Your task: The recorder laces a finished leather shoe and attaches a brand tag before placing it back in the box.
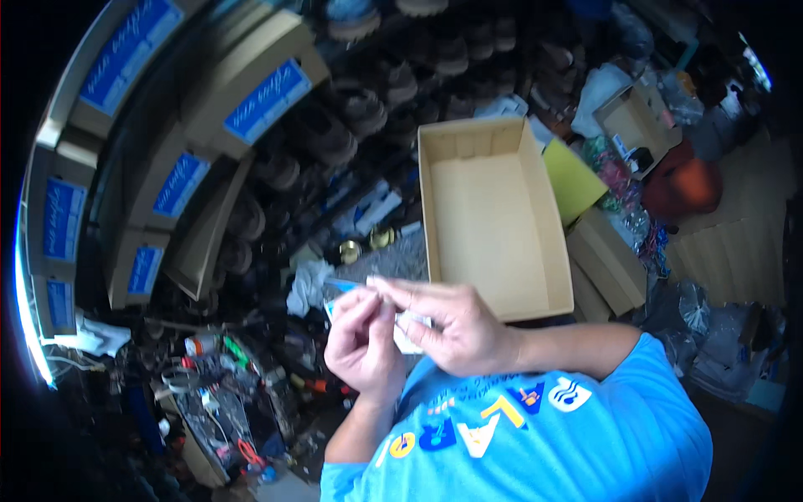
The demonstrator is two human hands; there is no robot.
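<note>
In front of my chest, my left hand point(364, 343) is raised with its thumb and fingers pinched together. A thin blue piece point(341, 285) with a pale edge sticks out past its fingertips; most of it is hidden by the hand. My right hand point(456, 325) comes in from the right, its fingers closed and their tips meeting those of the left hand. What the right fingertips hold, if anything, is too small to make out. A white sheet or card point(413, 336) shows in part below and between the hands. Just beyond them lies an open, shallow cardboard box point(489, 226) with nothing inside.
Cardboard boxes with blue labels point(268, 100) are stacked at the left. Rows of dark shoes point(360, 113) fill the shelves behind. Tools and scraps clutter a low surface point(222, 402) at the lower left. A yellow sheet point(573, 180), smaller boxes point(609, 259) and plastic bags lie at the right.
</note>
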